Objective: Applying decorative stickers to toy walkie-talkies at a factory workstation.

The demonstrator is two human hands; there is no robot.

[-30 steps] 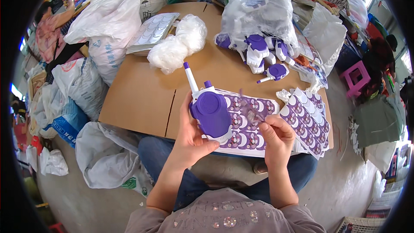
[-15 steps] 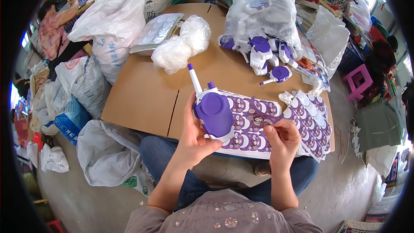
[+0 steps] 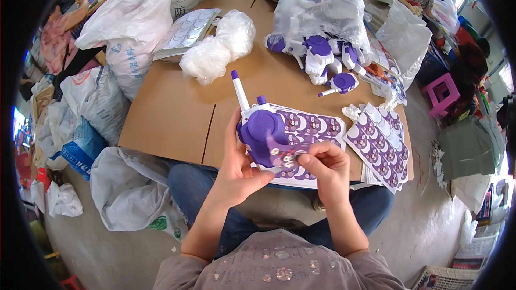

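Walkie-talkie toy [image 3: 262, 124] clutched in left hand [image 3: 235, 177], purple cartoon sticker [image 3: 284, 157] pinched in right hand [image 3: 329, 171], kinda overlapping the toy's front, blue lettering [image 3: 128, 51] on white sack [image 3: 129, 72] off left

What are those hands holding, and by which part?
The left hand holds a toy handset by its left side and bottom; the right hand pinches a sticker by its right end.

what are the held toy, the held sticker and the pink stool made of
Toy: likely hard plastic, satin, with a moulded-looking round panel. Sticker: probably film or paper, being sheet-thin; blur hides its finish. Pink stool: seemingly smooth plastic, evenly coloured, with a framed opening.
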